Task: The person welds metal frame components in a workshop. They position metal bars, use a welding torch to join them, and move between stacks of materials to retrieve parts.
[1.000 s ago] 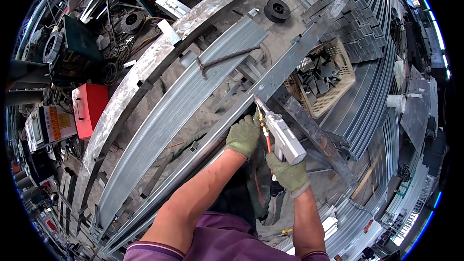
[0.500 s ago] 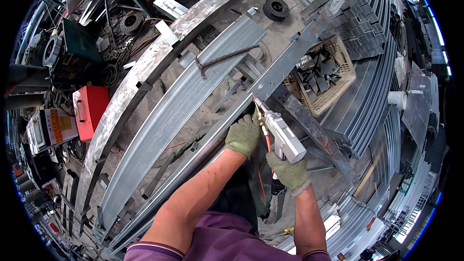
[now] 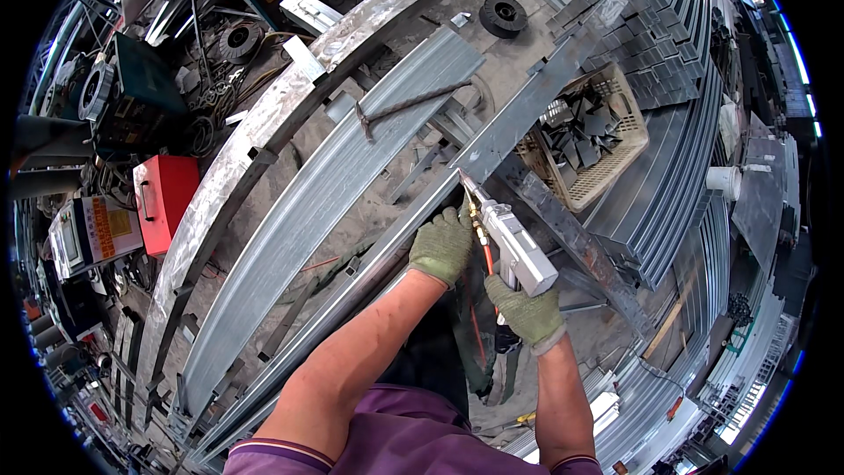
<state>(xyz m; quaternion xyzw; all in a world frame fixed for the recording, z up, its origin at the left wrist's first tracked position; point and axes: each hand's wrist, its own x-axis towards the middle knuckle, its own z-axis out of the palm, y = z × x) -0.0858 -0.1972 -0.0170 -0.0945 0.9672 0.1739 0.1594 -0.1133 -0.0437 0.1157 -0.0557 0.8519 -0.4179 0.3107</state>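
Note:
A grey, boxy welding gun (image 3: 520, 251) points up and left, its thin copper-coloured nozzle (image 3: 469, 183) touching or almost touching the edge of a long steel channel (image 3: 501, 142). Around the gun's rear handle my right hand (image 3: 530, 310) is closed, in a green knit glove. An orange hose (image 3: 489, 257) with brass fittings runs along the gun's left side. My left hand (image 3: 441, 248), gloved alike, is curled beside the nozzle, against the near side of the channel. Its fingertips are partly hidden, so what they grip cannot be made out.
A beige plastic crate (image 3: 629, 136) of metal offcuts stands right of the channel. Stacked steel profiles (image 3: 668, 185) lie beyond it. To the left are a wide ribbed panel (image 3: 299, 202) with a rusty rod (image 3: 413, 105) across it, a heavy beam (image 3: 220, 158) and a red box (image 3: 165, 205).

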